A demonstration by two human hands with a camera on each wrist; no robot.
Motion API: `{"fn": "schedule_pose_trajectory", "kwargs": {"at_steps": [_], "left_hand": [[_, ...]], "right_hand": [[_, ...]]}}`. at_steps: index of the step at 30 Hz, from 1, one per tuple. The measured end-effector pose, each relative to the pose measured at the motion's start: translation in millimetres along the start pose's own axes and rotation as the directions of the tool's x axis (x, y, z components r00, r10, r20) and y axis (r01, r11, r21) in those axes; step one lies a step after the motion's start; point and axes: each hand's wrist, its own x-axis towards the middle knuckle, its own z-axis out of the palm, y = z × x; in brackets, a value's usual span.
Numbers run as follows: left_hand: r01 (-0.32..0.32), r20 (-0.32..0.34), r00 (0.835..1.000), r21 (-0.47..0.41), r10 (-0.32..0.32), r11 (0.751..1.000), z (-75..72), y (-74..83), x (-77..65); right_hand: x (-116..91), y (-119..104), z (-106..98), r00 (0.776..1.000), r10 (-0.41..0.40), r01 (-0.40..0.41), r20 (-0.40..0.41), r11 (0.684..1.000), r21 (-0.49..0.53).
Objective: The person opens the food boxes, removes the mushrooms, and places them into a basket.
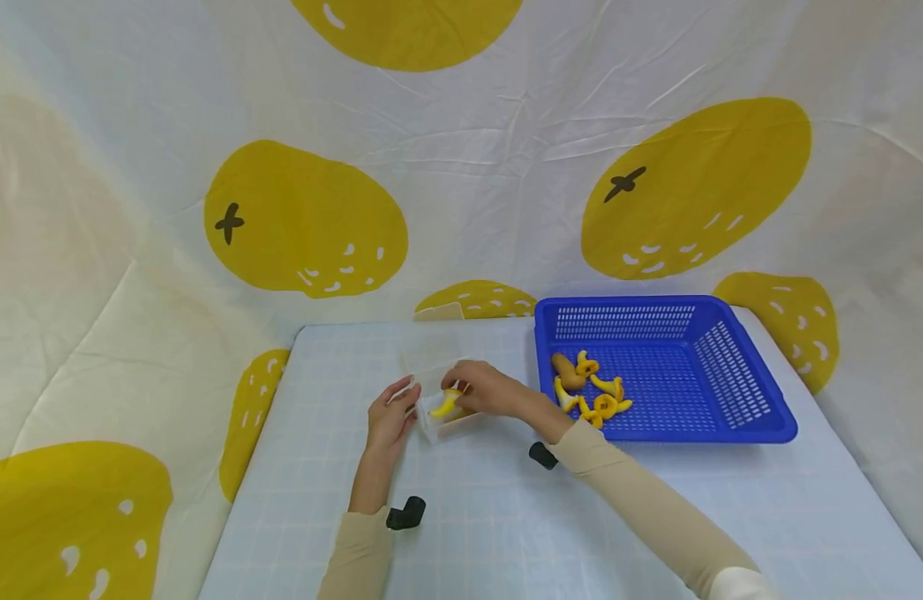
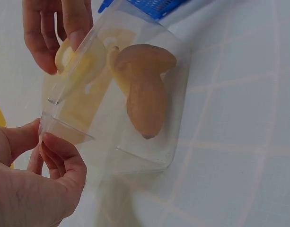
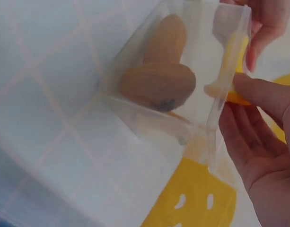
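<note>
My left hand [image 1: 389, 421] pinches the edge of a clear plastic box [image 1: 434, 429] between thumb and fingers. Over the box's opening, my right hand [image 1: 495, 387] holds a yellow toy mushroom [image 1: 446, 404] by thumb and fingertips. The right wrist view shows this yellow mushroom [image 3: 233, 59] right at the box rim, partly seen through the clear wall. Inside the box lies a brown mushroom [image 2: 147, 99] with a thick stem. A thin yellowish piece [image 2: 117, 73] shows beside it, mostly hidden behind the brown one.
On the right of the table stands a blue perforated basket [image 1: 701, 435]. Several yellow mushrooms [image 1: 604, 406] and a brown mushroom [image 1: 568, 372] lie at its left end. A white cloth backdrop [image 1: 499, 208] with yellow fruit prints rises behind the table [image 1: 476, 517].
</note>
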Motion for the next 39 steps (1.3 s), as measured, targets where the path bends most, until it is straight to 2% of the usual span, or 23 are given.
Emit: {"fn": "schedule_pose_trajectory", "kwargs": {"at_steps": [7, 11, 18, 24, 29, 36, 39], "left_hand": [[0.004, -0.006, 1.000, 0.006, -0.004, 1.000, -0.3, -0.6, 1.3], [-0.007, 0.006, 1.000, 0.001, 0.006, 1.000, -1.1, -0.2, 0.0], [-0.005, 0.024, 1.000, -0.012, 0.005, 1.000, -1.6, 0.0, -1.1], [-0.012, 0.012, 1.000, -0.013, 0.012, 1.000, -0.8, -1.2, -1.5], [-0.013, 0.006, 1.000, -0.009, 0.013, 1.000, 0.4, -1.2, -1.3], [-0.011, 0.022, 1.000, -0.003, 0.011, 1.000, -0.5, -0.8, -0.5], [-0.010, 0.027, 1.000, -0.009, 0.011, 1.000, -1.2, -0.7, -0.1]], "right_hand": [[-13.3, 2.2, -14.4, 0.994, -0.080, 0.087, -0.075, 0.991, 0.104], [-21.3, 5.5, -22.2, 0.990, -0.085, 0.101, -0.113, 0.985, 0.138], [-36.4, 14.0, -38.1, 0.990, 0.002, 0.024, -0.143, 0.983, 0.179], [-51.3, 19.5, -56.9, 0.984, 0.084, -0.040, -0.160, 0.964, 0.262], [-63.1, 27.3, -75.5, 0.977, 0.134, -0.084, -0.165, 0.956, 0.281], [-77.6, 42.7, -98.4, 0.946, 0.266, -0.208, -0.185, 0.937, 0.281], [-82.5, 50.0, -107.2, 0.937, 0.292, -0.227, -0.189, 0.925, 0.306]]}}
